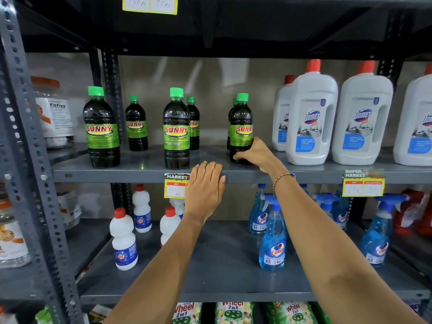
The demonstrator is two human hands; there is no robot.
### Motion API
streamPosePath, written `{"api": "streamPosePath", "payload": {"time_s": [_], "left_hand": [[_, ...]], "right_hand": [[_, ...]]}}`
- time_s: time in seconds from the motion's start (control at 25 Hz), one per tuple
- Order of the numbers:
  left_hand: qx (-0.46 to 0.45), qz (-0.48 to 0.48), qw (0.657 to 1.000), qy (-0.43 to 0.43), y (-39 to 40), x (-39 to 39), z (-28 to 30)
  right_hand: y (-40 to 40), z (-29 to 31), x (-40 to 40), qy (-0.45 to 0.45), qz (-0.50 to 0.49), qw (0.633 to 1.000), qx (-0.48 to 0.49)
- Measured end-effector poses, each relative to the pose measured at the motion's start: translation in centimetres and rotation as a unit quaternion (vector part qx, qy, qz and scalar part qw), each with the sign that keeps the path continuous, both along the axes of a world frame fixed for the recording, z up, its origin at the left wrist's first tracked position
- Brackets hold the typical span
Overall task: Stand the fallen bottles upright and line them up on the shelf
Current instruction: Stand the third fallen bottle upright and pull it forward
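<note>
The right-hand dark bottle (241,127) of the front row is being gripped low on its body by the right hand (253,153), the fingers being wrapped around its base while it is being kept upright near the front of the grey shelf (140,170). The left hand (205,183) is being rested flat and open-fingered on the shelf's front lip, nothing being held in it.

No bottle is being seen lying down on this shelf: the left front bottle (101,127) and the middle front bottle (176,128) are standing upright, and smaller-looking ones (136,123) are standing behind them. Another seems to be hidden just behind the gripped bottle, though only a sliver of it is being shown.

The standing-up part is therefore being judged as done or nearly so. What is being left is the lining-up: the front three are being spaced unevenly, the gripped one sitting well apart from the middle one and close to the white Domex bottles (311,118), and the back bottles are not being set squarely behind.
</note>
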State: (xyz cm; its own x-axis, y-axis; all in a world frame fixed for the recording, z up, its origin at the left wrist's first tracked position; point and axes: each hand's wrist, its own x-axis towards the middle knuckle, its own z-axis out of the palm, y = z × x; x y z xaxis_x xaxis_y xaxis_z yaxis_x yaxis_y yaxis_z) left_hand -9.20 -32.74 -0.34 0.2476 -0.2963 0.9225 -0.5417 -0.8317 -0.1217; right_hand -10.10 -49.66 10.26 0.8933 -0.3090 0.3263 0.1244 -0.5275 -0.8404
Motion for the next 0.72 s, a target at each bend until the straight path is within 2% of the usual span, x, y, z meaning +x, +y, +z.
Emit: {"api": "streamPosePath", "payload": {"time_s": [0.28,0.44,0.52,0.6,0.72], "left_hand": [[-0.018,0.000,1.000,-0.002,-0.3,-0.5,0.4],[-0.063,-0.012,0.995,0.070,-0.9,-1.8,4.0],[-0.083,-0.038,0.986,0.143,-1.5,-1.6,6.8],[-0.107,-0.096,0.953,0.266,-2.6,-1.0,9.3],[-0.170,-0.194,0.850,0.458,-4.1,-0.3,11.5]], "right_hand": [[0.1,0.0,-0.5,-0.005,-0.022,1.000,-0.007],[-0.3,0.1,-0.9,-0.008,0.014,1.000,0.020],[-0.8,-0.2,-1.1,-0.029,0.026,0.997,0.065],[-1.6,-0.4,-1.1,-0.054,0.015,0.993,0.105],[-2.0,-0.7,-1.2,-0.073,0.030,0.991,0.106]]}}
